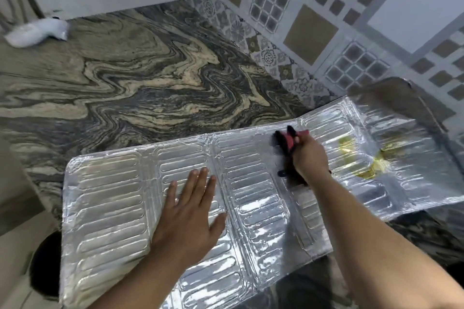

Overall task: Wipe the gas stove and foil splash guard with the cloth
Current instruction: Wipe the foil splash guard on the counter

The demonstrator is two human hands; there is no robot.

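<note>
The silver foil splash guard lies flat across the marbled countertop, its panels unfolded from lower left to right. My left hand presses flat on a middle panel, fingers spread. My right hand grips a dark red-and-black cloth bunched against the foil near the guard's far edge. Yellow greasy stains mark the right panel, just right of the cloth. The gas stove is out of view.
The swirled grey-and-tan countertop stretches to the back. A patterned tiled wall rises at the right. A white plastic bag lies at the far left corner. The counter's edge drops off at the left.
</note>
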